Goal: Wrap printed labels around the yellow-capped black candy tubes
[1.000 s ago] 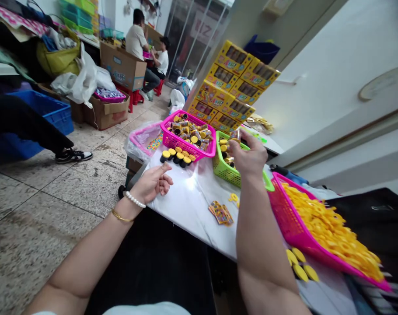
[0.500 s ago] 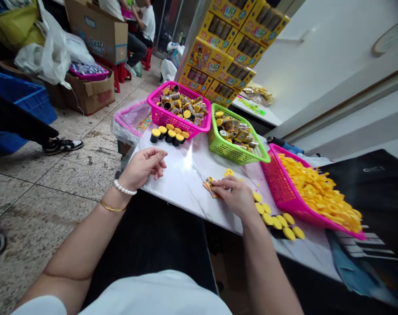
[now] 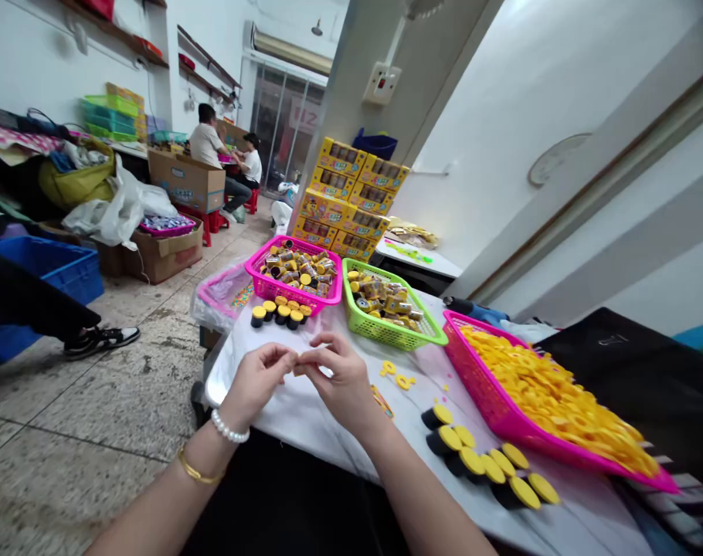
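Note:
My left hand [image 3: 256,384] and my right hand [image 3: 338,380] meet over the near part of the white table [image 3: 351,440], fingertips pinched together. Whatever lies between the fingertips is too small and covered to make out. Beside my right wrist is a small stack of orange printed cards [image 3: 382,401], partly hidden by the arm. Just beyond it lie yellow plastic ring pieces [image 3: 405,381]. Black tubs with yellow lids [image 3: 282,313] stand in a cluster past my left hand. More yellow-lidded black tubs [image 3: 483,459] stand to the right of my right forearm.
A pink basket [image 3: 253,287] and a green basket [image 3: 380,332] of small tubs stand at the back. Another pink basket [image 3: 490,394], heaped with yellow pieces, is on the right. Yellow boxes [image 3: 345,201] are stacked behind. Two people sit farther off; another person's leg shows at left.
My right hand has left the card stack and moved left to meet my left hand, with fingertips now touching. The head view has tilted up, showing more of the room.

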Action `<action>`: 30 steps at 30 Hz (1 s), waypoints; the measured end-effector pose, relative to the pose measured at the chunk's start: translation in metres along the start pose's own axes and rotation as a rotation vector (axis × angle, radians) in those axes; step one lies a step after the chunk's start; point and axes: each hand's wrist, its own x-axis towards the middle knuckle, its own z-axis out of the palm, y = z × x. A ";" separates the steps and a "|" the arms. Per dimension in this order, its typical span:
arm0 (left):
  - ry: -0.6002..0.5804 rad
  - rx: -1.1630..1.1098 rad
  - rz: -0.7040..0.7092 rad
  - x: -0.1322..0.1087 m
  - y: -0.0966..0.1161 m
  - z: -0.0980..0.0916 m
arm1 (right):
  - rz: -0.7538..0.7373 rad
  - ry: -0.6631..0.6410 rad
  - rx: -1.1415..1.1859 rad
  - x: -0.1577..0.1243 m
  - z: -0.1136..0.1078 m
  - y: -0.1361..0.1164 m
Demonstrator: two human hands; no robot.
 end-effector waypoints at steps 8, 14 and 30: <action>0.204 0.011 0.050 0.016 0.009 -0.027 | 0.565 -0.331 0.548 0.043 0.044 0.019; 0.242 -0.066 -0.044 0.002 -0.003 -0.028 | 0.771 -0.206 0.683 0.031 0.050 0.033; 0.338 0.094 0.002 -0.001 -0.002 -0.022 | 0.533 -0.224 0.503 0.022 0.052 0.030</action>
